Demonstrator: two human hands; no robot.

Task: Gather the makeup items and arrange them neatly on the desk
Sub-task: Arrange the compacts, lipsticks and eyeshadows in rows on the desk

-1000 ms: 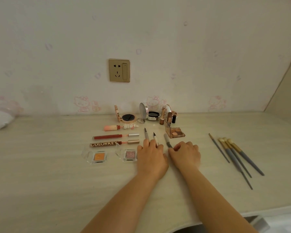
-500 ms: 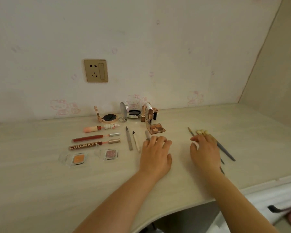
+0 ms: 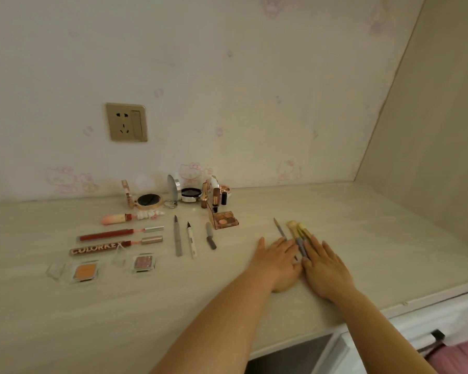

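I have both hands lying flat, palms down, on the desk (image 3: 362,238) a little right of the frame's centre, side by side and touching at the thumbs. My left hand (image 3: 277,261) and my right hand (image 3: 326,268) have their fingers stretched out and gripping nothing; between the two sets of fingers the bunch of makeup brushes (image 3: 299,237) is squeezed together, heads pointing toward the wall (the handles run under my hands, so I cannot tell how far they reach). A thin brush (image 3: 279,229) lies just beside the bunch on its left, its lower end at my left fingertips. Everything else sits left of centre. Three pens (image 3: 191,238) lie nearly parallel, well apart from my hands. Just above and right of them is a small open eyeshadow palette (image 3: 225,220), and behind it, against the wall, stand a few lipsticks (image 3: 214,197) and two open round compacts (image 3: 149,200). Further left, three lip gloss tubes (image 3: 119,234) lie stacked one below another, and at the lower left of the group two single eyeshadow pans (image 3: 85,271) sit side by side with their clear lids open. A wall socket (image 3: 126,122) is in the upper left of the frame.
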